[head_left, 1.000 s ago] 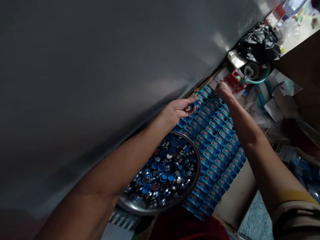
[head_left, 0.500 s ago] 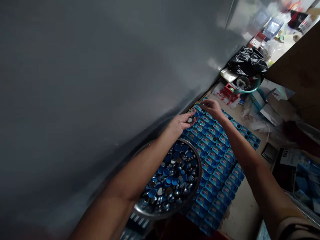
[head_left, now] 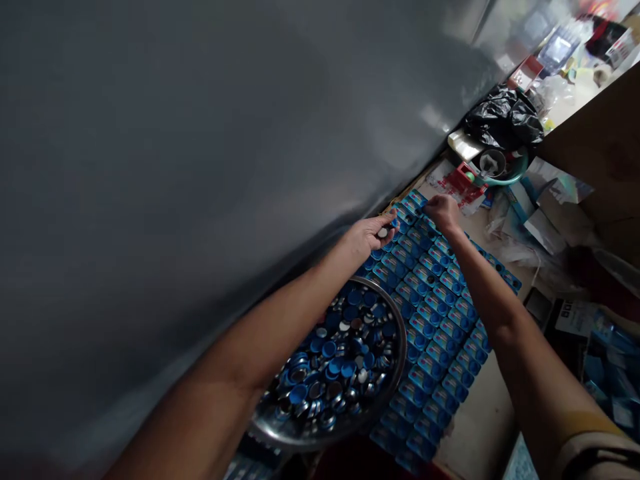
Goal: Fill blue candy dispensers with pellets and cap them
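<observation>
Caps (head_left: 383, 233) rest in the left hand (head_left: 366, 236); the right hand (head_left: 442, 211) is curled over blue packs (head_left: 423, 323), hold unclear.

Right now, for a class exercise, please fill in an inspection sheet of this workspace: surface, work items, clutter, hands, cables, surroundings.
Surface: pale tabletop, bare strip beside the cards.
Work items: rows of blue cards; round metal basin of blue and silver caps.
Clutter: black plastic bag, teal bowl, red holder, beyond the cards.
Hands: left hand holds a few caps; right hand is over the far cards, fingers curled, grip unclear.
Cables: none identifiable; one thin pale line at right is unclear.
Surroundings: grey wall at left; brown panel at right.
</observation>
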The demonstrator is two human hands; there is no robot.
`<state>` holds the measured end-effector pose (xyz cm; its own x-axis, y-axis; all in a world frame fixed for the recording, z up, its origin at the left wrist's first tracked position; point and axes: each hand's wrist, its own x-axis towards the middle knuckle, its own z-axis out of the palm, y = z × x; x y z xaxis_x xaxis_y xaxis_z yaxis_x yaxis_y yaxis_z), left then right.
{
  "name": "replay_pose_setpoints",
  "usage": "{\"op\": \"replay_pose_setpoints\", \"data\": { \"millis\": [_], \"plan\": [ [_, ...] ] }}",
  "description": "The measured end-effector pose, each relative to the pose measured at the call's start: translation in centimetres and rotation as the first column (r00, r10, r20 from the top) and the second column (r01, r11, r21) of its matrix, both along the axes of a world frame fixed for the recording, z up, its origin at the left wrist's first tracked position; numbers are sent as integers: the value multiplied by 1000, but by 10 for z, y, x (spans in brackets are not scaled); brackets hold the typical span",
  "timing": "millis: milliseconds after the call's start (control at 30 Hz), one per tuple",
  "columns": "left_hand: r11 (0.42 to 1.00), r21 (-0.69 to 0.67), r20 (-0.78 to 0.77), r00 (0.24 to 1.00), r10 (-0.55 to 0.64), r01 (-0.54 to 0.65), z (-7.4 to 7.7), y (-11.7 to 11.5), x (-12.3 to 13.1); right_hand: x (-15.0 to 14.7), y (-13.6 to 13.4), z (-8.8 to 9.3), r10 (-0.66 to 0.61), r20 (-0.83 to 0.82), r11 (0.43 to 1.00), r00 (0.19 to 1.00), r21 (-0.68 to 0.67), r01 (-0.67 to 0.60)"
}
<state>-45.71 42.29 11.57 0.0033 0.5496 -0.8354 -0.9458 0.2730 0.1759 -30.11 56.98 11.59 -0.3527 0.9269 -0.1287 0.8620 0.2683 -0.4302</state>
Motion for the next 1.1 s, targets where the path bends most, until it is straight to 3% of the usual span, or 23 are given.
{"op": "replay_pose_setpoints", "data": {
  "millis": [100,233,367,500,600,633,700,800,900,933,1000,1067,1100],
  "plan": [
    [996,-71,-45,998,-53,49,1,-1,-11,-18,19,0,105,217,994,970,-46,-97],
    [994,-85,-55,996,-66,62,-2,3,-16,-35,36,-2,142,421,984,896,-160,-81],
    [997,-66,-61,997,-50,46,-5,5,-16,-37,43,0,143,408,983,902,-163,-81],
    [994,-73,-80,993,-90,84,4,-1,-14,-38,24,11,171,417,982,893,-141,-122],
    [996,-49,-110,991,-79,74,10,-5,-11,-33,-2,19,248,140,968,958,-73,-240],
    [997,-38,-122,990,-70,66,11,-5,-9,-29,-11,20,312,-23,947,950,-72,-313],
    [998,-16,-139,989,-58,56,10,-2,-3,-19,-27,20,406,-335,871,850,-138,-471],
    [994,15,-144,984,-104,107,8,5,8,-8,-39,16,310,-592,785,744,-284,-552],
    [985,31,-145,975,-166,172,7,11,17,-5,-36,10,194,-609,779,769,-381,-498],
    [982,29,-149,973,-178,184,6,12,18,-5,-33,7,188,-577,787,794,-395,-474],
    [978,8,-156,966,-204,208,5,11,15,-8,-27,3,184,-449,865,874,-349,-362],
    [968,-21,-175,952,-250,250,5,9,8,-13,-21,1,176,-252,954,952,-194,-228],
    [961,-28,-181,944,-275,274,5,7,3,-16,-20,0,182,-141,973,973,-116,-199]
  ]
}}
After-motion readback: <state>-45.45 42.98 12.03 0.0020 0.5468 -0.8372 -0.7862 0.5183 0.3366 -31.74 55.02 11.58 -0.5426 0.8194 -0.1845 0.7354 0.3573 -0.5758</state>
